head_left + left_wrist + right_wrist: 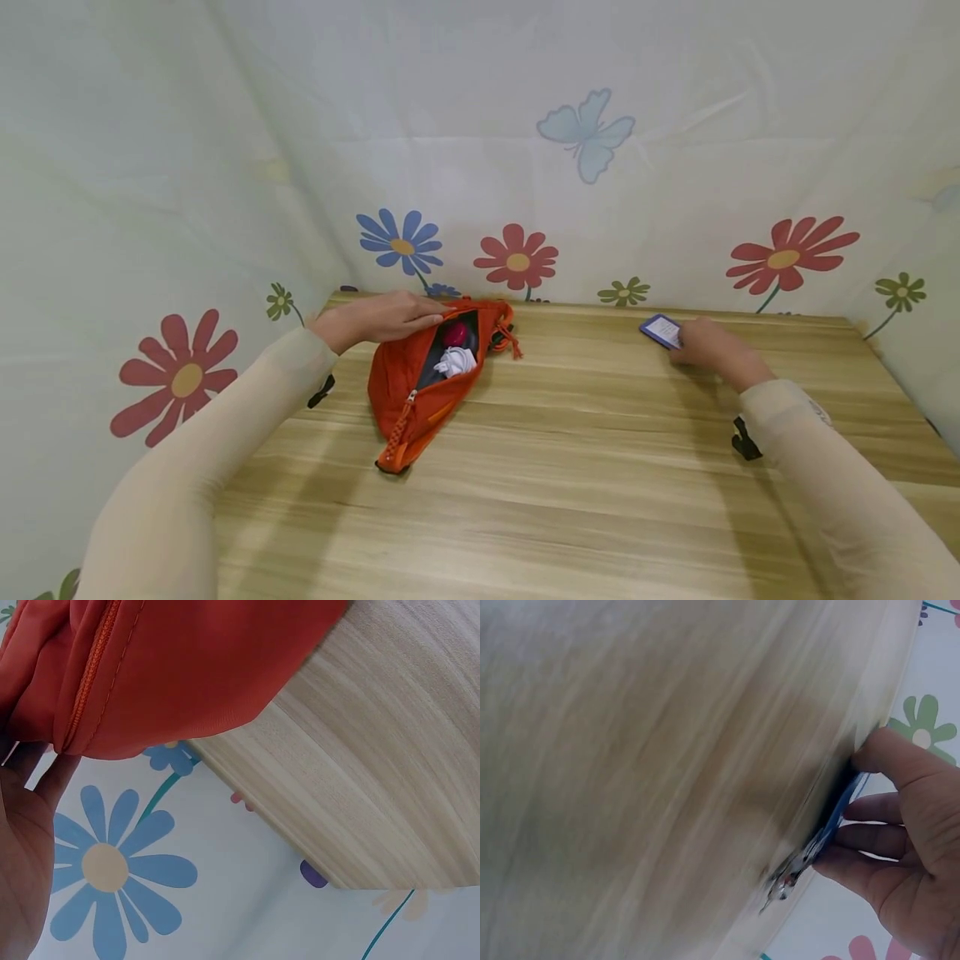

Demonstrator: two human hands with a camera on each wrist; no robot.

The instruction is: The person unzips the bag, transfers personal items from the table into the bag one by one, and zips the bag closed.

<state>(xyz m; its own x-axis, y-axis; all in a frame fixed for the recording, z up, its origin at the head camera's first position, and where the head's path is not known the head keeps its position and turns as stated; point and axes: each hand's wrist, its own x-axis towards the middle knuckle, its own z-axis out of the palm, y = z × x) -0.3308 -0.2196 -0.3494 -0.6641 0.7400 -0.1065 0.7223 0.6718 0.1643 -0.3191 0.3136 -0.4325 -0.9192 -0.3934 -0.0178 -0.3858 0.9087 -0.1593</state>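
A: Status. Left hand (pixel 378 318) lies across the far edge of the orange pouch (pixel 420 379), fingers nearly straight, pressing the rim beside the open zipper rather than wrapping it. In the left wrist view the fabric sits against the fingertips (pixel 34 769).

B: Right side?

A: Right hand (pixel 712 346) is at the far right of the surface (pixel 600 467), on a small blue card (pixel 662 330). Right wrist view shows the grip pinching it: thumb (pixel 889 757) on top, fingers curled beneath, the card's edge tipped up off the wood. That view is blurred.

B: Advice for the pick?

A: My read: keep the pinch at the card's near corner and lift it clear, no dragging. Left hand should keep the mouth held open and flat so the pouch doesn't slide.

B: Pouch orientation?

A: Long axis runs diagonally, near-left tip to far-right end. Zipper opening faces up; wide end by the left hand, narrow tip toward the person. A pink object (pixel 454 334) and crumpled white item (pixel 456 362) show inside.

B: Card?

A: A corner points far-left; it sits well apart from the pouch, near the flowered backdrop (pixel 517 260).
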